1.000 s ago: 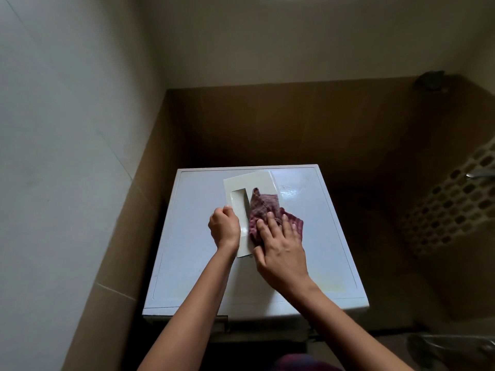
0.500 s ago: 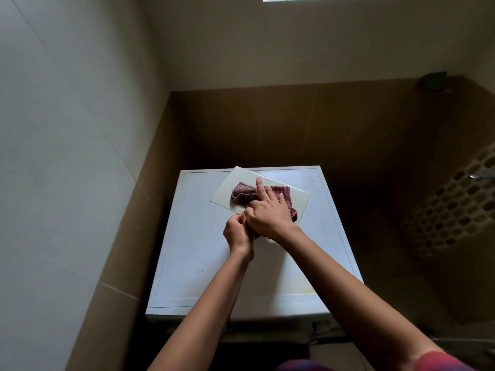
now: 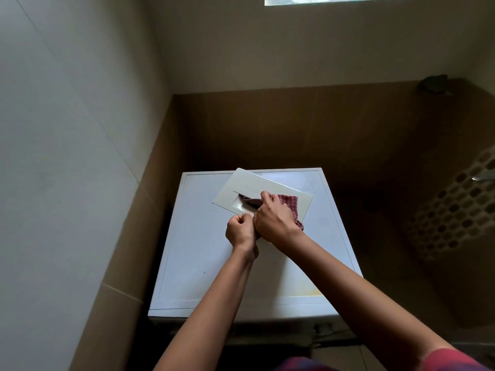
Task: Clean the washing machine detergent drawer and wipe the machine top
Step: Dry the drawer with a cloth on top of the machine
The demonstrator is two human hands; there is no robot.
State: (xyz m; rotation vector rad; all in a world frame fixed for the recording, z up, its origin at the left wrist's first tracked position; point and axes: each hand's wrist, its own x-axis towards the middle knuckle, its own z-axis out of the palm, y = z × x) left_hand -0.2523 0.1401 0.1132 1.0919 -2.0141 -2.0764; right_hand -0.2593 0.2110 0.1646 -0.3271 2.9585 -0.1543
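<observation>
1. The white detergent drawer (image 3: pixel 267 183) is lying flat and askew on the washing machine top (image 3: pixel 203 263), toward its far edge, with one corner reaching the machine's back rim.
2. The right hand (image 3: pixel 276 222) is gripping a red checked cloth (image 3: pixel 290 203) with curled fingers and pressing it down on the drawer, one end of the cloth poking into the rectangular recess (image 3: pixel 238 203).
3. The left hand (image 3: pixel 239 231) is sitting just beside the right one, touching it, fingers curled tight and pinching the drawer's near edge.
4. Both forearms are reaching over the machine's front edge, and a red sleeve (image 3: pixel 450 360) is showing at the lower right.
5. Brown wall tiles (image 3: pixel 294 124) are standing behind the machine, and a honeycomb-patterned panel (image 3: pixel 455 210) is showing well apart to the right.
</observation>
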